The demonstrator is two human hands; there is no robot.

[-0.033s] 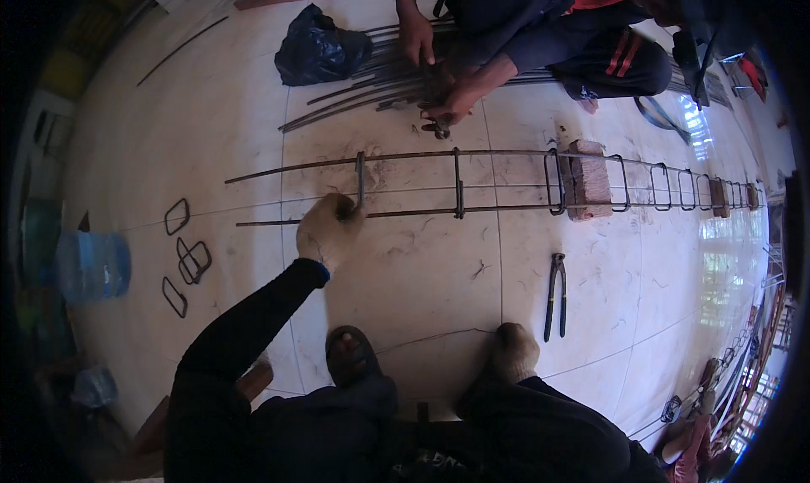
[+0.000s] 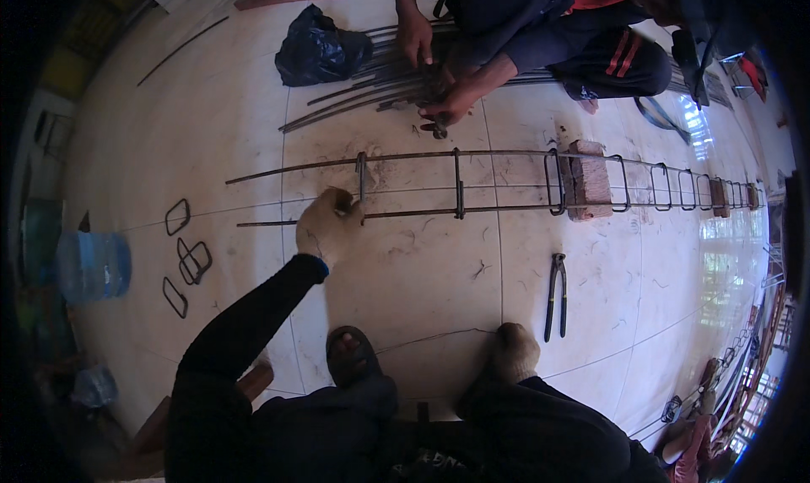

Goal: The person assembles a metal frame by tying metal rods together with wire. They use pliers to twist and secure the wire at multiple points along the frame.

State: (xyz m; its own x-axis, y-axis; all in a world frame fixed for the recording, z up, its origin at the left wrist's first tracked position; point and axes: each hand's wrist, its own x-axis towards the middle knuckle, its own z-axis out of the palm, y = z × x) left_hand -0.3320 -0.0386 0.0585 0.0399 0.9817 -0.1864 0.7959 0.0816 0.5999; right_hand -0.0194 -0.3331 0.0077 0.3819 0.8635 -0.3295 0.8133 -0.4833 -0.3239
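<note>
My left hand, in a pale work glove, is closed at the lower end of a steel stirrup, where it crosses the lower of two long rebars. That stirrup stands upright across both bars. A second stirrup sits further right along them. My gloved right hand is low beside my right foot, its fingers hidden from view. A thin wire on the floor runs up to about that hand. Pincers with dark handles lie to its right.
Brick blocks prop the rebar frame. Loose stirrups and a clear blue plastic bottle lie at the left. Across the frame a co-worker's hands hold a tool over a pile of rods, near a black plastic bag.
My left hand has shifted very slightly at the stirrup, with its fingers a little higher. Everything else looks the same.
</note>
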